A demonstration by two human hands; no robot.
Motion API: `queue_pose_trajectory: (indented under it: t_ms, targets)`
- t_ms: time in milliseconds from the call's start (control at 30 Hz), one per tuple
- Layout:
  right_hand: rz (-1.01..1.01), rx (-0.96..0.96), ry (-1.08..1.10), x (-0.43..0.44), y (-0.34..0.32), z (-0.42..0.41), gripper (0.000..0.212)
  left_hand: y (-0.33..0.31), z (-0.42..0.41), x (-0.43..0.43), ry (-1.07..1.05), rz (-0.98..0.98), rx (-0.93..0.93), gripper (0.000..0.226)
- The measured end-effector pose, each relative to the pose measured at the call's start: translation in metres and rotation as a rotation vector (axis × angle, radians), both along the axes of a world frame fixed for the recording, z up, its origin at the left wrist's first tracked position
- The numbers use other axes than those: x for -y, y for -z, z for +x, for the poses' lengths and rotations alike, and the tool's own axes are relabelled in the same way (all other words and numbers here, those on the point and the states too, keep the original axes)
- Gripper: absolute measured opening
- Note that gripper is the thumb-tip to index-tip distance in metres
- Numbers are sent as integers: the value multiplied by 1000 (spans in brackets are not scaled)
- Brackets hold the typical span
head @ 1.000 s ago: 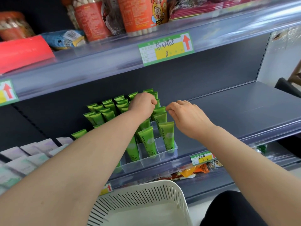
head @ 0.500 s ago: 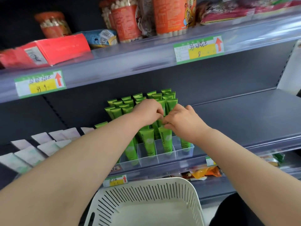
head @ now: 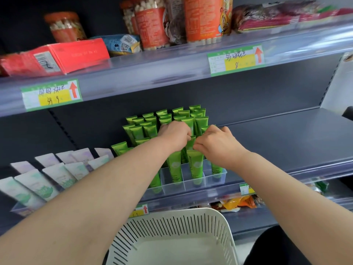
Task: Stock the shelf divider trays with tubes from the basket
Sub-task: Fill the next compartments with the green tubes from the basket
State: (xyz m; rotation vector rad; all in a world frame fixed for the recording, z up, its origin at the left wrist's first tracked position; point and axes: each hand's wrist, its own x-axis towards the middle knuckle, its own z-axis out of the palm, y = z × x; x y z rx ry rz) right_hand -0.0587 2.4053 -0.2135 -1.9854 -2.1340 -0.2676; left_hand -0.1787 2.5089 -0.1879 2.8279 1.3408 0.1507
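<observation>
Head view: both forearms reach to the middle shelf, and the hands meet over the clear plastic divider tray (head: 225,172).
Task thing: a green plastic tube (head: 191,141) stands between the two hands, behind the tray's front row, among other upright green tubes (head: 150,131).
Left hand (head: 174,134): fingers curled, tips apparently on the tube's crimped top.
Right hand (head: 215,143): thumb and fingers curled, seemingly pinching the same top from the opposite side.
Key relation: the tube's long axis is near vertical with the cap down. It lies just below both sets of fingertips, and neither hand is nearer.
Basket: the white slotted plastic basket (head: 172,226) sits below, with no tubes visible inside.
Judgement: the tube probably needs pressing straight down into its compartment.
</observation>
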Motion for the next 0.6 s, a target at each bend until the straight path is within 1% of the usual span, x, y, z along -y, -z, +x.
queue_pose_trajectory:
  t_ms: [67,167,233,300,367,400,500,600]
  targets:
    - [12,-51,9,1,-1,0,35,0,-2,-2,-2,-34,16,17]
    - [39,-68,21,1,-3,1,28,-4,-4,-5,-2,-90,120,19]
    - [52,-84,40,-1,-4,2,28,-8,-5,-9,-27,-75,220,24]
    - [61,-94,59,-2,-4,3,29,-11,-6,-15,-65,-18,258,20]
    - [64,-97,63,-4,-3,4,27,-13,-9,-20,-102,5,211,9]
    - [62,-103,58,-5,-3,4,26,-13,-9,-21,-119,-1,174,9]
    - [43,-152,44,-7,-1,7,28,-7,-9,-25,-142,-16,103,18]
    - [47,-168,50,-7,3,10,28,-2,-5,-26,-133,18,89,23]
